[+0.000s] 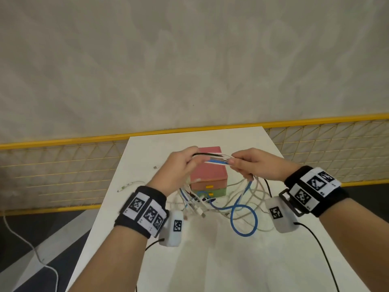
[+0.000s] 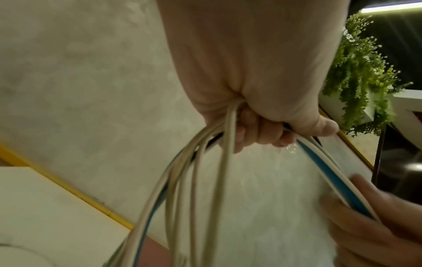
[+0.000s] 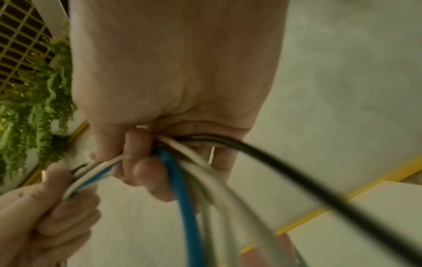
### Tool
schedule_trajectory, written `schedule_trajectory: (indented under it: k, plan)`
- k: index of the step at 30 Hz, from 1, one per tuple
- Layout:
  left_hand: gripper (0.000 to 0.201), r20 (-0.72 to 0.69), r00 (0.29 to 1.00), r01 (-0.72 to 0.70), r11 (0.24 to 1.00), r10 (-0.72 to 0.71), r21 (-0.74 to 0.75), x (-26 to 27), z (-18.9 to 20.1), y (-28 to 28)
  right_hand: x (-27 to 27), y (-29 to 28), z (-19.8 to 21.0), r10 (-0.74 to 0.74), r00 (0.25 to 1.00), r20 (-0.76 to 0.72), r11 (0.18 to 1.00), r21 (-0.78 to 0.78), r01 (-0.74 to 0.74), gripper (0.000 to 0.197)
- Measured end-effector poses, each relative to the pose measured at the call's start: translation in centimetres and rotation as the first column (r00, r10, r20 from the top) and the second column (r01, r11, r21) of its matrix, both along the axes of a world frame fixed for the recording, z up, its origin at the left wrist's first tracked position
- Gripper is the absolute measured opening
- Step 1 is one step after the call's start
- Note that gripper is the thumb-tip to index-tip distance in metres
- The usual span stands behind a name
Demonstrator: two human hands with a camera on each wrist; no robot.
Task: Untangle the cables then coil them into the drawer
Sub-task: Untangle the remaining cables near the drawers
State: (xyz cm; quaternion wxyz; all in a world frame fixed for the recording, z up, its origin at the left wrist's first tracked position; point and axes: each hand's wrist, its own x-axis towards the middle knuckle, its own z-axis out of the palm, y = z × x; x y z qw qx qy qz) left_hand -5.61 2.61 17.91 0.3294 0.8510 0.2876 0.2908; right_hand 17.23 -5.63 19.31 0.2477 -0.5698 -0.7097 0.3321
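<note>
Your left hand (image 1: 179, 167) is clenched round the bundle of cables (image 1: 212, 160) just left of the pink drawer box (image 1: 210, 167), loose ends hanging toward the table (image 1: 210, 260). The short taut span runs left to right above the box into your right hand (image 1: 250, 164), which grips the same strands; the blue cable (image 1: 244, 218) and white loops trail below it, nearer you than the box. Both drawers (image 1: 210, 187) look closed, so their contents stay hidden.

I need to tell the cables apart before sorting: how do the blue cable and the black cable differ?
The blue cable is thicker than the black cable. In the head view the blue cable forms a big loop on the table; the black cable shows no such loop. Both run between the left hand and right hand.
</note>
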Motion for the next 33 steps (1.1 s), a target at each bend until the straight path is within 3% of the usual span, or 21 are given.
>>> schedule_trajectory:
  k: [3, 6, 8, 10, 13, 15, 20, 24, 27, 29, 31, 33]
  plan:
    - [0.027, 0.062, 0.997, -0.042, 0.999, 0.043, -0.022, -0.4, -0.3, -0.1, 0.4, -0.4, -0.4, -0.013, 0.999, -0.039, 1.000, -0.015, 0.012, 0.031]
    - [0.024, -0.020, 0.997, -0.072, 0.994, 0.071, -0.083, -0.6, -1.2, 0.0, -0.1, -0.1, -0.6, -0.070, 0.994, 0.087, 0.994, 0.093, 0.061, 0.032]
    - [0.012, -0.089, 0.990, -0.105, 0.993, 0.109, 0.044, -0.6, -1.4, 0.3, -0.7, 0.3, -0.8, -0.058, 0.981, 0.186, 0.991, 0.132, 0.034, 0.026]
    - [0.037, -0.048, 0.998, -0.039, 0.989, 0.046, 0.141, 0.3, -1.2, -0.4, -1.9, 0.8, -0.8, 0.000, 0.951, 0.309, 0.989, 0.141, -0.045, 0.021]
    - [0.056, -0.115, 0.986, 0.117, 0.991, -0.123, -0.063, 2.3, -0.9, -2.3, -4.0, 1.2, -0.1, 0.095, 0.926, 0.366, 0.978, 0.140, -0.155, 0.010]
    - [0.063, -0.160, 0.979, 0.113, 0.988, -0.129, -0.105, 2.8, -1.8, -2.3, -4.4, 1.2, 0.0, 0.122, 0.926, 0.357, 0.972, 0.144, -0.184, 0.014]
    - [0.055, -0.217, 0.976, 0.024, 0.994, 0.000, 0.110, 0.9, -2.3, -0.7, -2.2, 0.7, -0.5, 0.055, 0.936, 0.346, 0.985, 0.137, -0.109, 0.022]
    - [0.051, -0.210, 0.976, -0.027, 0.990, 0.055, 0.136, -0.6, -2.2, 0.0, 0.5, 0.0, -1.5, -0.010, 0.887, 0.461, 0.987, 0.147, -0.065, 0.022]
    - [0.059, -0.199, 0.976, -0.063, 0.987, 0.093, 0.151, -0.6, -2.5, -0.1, 2.2, 0.0, -2.2, -0.056, 0.849, 0.526, 0.996, 0.094, 0.007, 0.043]
    - [0.059, -0.156, 0.982, -0.086, 0.985, 0.109, 0.148, -0.3, -2.7, -0.2, 1.5, 0.1, -1.9, -0.046, 0.895, 0.444, 0.995, 0.097, 0.004, 0.042]
    - [0.058, -0.109, 0.988, -0.094, 0.988, 0.107, 0.121, 0.1, -2.3, -0.5, -0.5, 0.2, -1.5, -0.015, 0.967, 0.256, 0.988, 0.151, -0.025, 0.052]
    - [0.047, -0.047, 0.995, -0.085, 0.992, 0.089, 0.089, 0.4, -1.7, -0.7, -2.1, 0.7, -2.2, -0.040, 0.981, 0.187, 0.983, 0.182, 0.006, 0.038]
